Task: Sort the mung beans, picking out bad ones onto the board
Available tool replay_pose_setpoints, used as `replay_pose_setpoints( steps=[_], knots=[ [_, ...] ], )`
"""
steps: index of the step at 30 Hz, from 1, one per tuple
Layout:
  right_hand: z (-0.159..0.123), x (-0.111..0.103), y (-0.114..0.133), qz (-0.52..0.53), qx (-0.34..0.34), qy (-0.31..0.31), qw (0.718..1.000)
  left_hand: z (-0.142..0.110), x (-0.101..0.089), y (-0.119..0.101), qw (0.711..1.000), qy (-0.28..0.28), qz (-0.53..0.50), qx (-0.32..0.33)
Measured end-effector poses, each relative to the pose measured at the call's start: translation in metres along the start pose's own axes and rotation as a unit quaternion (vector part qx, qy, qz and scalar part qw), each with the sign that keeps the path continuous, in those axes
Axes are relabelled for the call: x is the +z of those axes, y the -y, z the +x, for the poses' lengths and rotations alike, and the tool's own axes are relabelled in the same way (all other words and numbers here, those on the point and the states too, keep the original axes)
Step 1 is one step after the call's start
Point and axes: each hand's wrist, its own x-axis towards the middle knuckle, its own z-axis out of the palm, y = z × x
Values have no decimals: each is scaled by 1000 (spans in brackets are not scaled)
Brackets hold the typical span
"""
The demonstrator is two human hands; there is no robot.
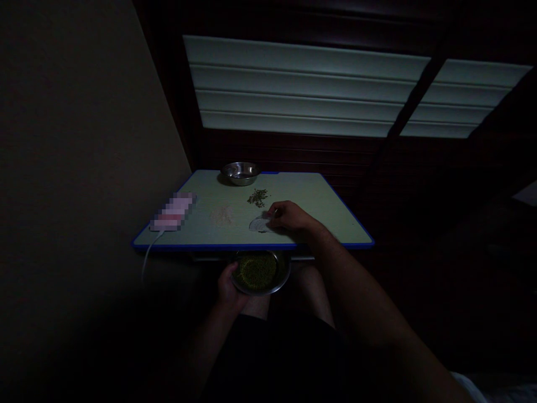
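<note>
My left hand (230, 288) grips the rim of a metal bowl (274, 289) below the table's front edge, over my lap. Small green beans (257, 271), like mung beans, lie inside that bowl. Above the tabletop my right hand (287, 216) has its fingers pinched on a thin, pale, half-round scraper-like piece (258, 224), which is low against the surface; its exact kind is hard to make out in the dim light. Just beyond it lies a small heap of greenish-brown beans (257, 197). To its left, whitish grains (222, 215) are spread thinly.
The pale table (201, 236) has a blue edge. At its back stands a second metal bowl (240, 174). A blurred-out, phone-like object (173, 211) with a white cable (150, 251) lies at the left. A wall (84, 140) rises on the left, dark wooden panels behind.
</note>
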Motion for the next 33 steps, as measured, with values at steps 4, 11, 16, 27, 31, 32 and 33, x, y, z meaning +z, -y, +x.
replay_pose_setpoints(
  steps=[4,11,16,27,31,32,33],
  knots=[
    [-6,3,2,-11,-6,12,1000,1,0,0,1000,3,-2,-4],
    [-14,4,5,-52,-25,33,998,-1,1,0,1000,23,-16,-12],
    [-20,6,9,-83,-51,53,994,-1,0,0,1000,25,-7,-14],
    [-23,8,7,-57,-41,56,996,-2,1,-1,1000,15,-17,-10],
    [-19,5,10,25,-18,67,997,-2,0,0,1000,10,-1,-3],
    [-16,4,9,57,-13,60,996,-2,0,0,1000,9,4,-3],
    [-11,2,9,86,-9,47,995,-2,0,-1,1000,8,7,-4]
  ],
)
